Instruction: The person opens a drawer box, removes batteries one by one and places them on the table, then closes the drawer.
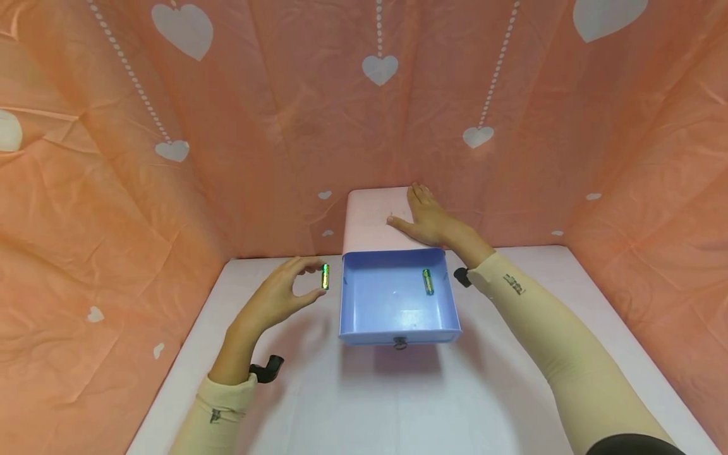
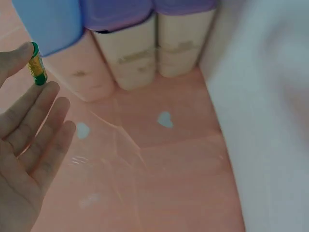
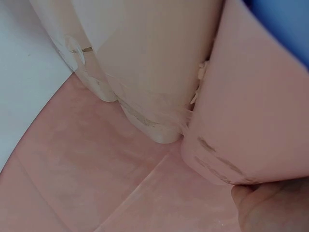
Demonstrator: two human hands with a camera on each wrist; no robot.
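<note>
My left hand [image 1: 277, 296] pinches a green and gold battery [image 1: 325, 277] between thumb and fingertips, left of a pulled-out blue drawer [image 1: 375, 303]. In the left wrist view the battery [image 2: 36, 65] is held by its two ends, the other fingers spread. Inside the drawer, towards its right side, lies a second green battery [image 1: 428, 282]. My right hand [image 1: 429, 220] rests on top of the pink drawer cabinet [image 1: 372, 215], fingers extended and thumb spread. In the right wrist view only part of that hand [image 3: 275, 205] shows, against the pink casing [image 3: 256, 111].
Purple drawer fronts [image 2: 118, 14] of the lower units show beside the blue drawer in the left wrist view. A small ring pull [image 1: 400, 343] hangs on the drawer's front. The cabinet stands on a white tabletop [image 1: 364, 411] against an orange-pink cloth backdrop [image 1: 296, 126] with hearts.
</note>
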